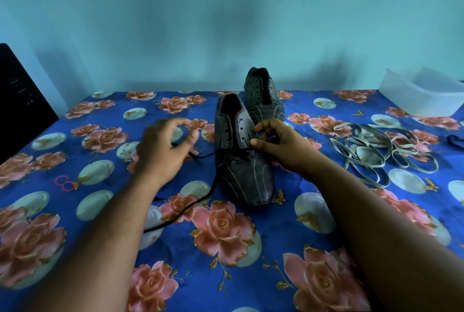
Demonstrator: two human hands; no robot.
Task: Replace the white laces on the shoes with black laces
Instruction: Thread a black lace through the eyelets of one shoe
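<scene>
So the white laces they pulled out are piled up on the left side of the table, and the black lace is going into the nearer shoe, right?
Not quite. The head view shows the white laces piled on the right side of the table, beyond the right hand, not the left. The rest holds: the black lace runs into the nearer shoe.

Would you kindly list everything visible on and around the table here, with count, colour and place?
shoes: two, dark grey with pale stripes, centre, one behind the other
black lace: one, through the near shoe, trailing left
white laces: a loose pile, right of the shoes
container: one, clear plastic, far right
rubber bands: red, small, left
tablecloth: blue, floral
dark object: one, black, left edge
left hand: beside the lace
right hand: at the eyelets
</scene>
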